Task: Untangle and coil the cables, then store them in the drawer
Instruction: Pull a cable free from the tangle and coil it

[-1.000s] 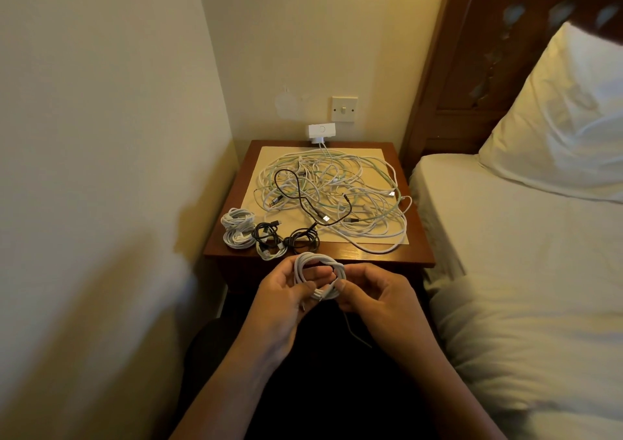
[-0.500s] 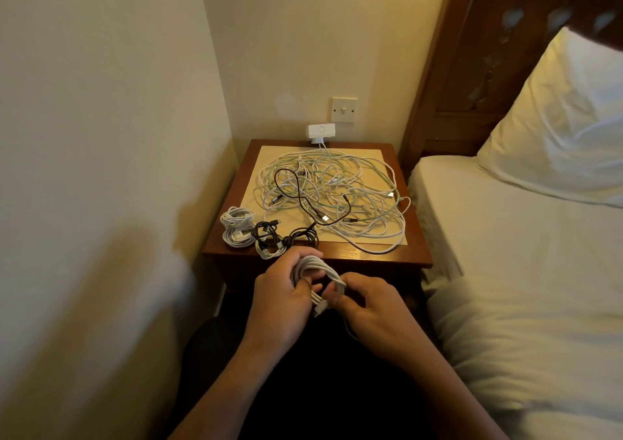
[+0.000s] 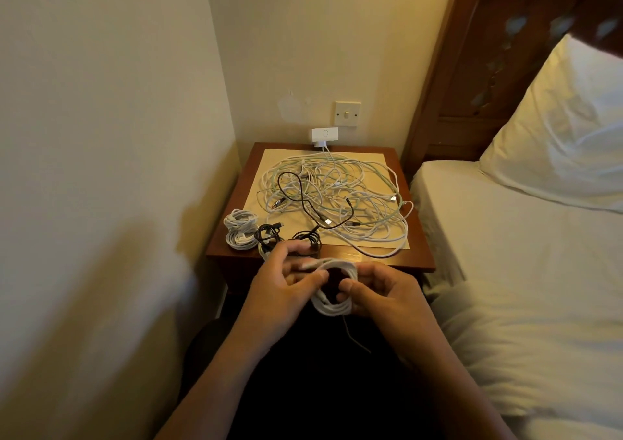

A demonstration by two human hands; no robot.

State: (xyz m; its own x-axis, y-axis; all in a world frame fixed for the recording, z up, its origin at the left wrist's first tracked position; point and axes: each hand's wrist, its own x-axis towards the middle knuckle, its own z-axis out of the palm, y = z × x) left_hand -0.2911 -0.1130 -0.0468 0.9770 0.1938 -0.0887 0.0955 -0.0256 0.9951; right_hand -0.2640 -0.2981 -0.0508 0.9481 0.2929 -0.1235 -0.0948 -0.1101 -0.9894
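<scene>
**Coil spread into a ring at the table's front edge**

Half a second before, the white cable coil point(image 3: 332, 308) had sat bunched in the left hand point(image 3: 279, 291). Now both hands held it open as a ring just in front of the bedside table point(image 3: 421, 264). The left thumb and fingers pinched its left side, the right hand point(image 3: 381, 294) curled round its right side, and a thin tail hung below. This coil looked nearly finished. The large cable tangle point(image 3: 337, 200) still covered the table's middle, with finished coils point(image 3: 240, 229) at its front left corner. No drawer showed.
</scene>
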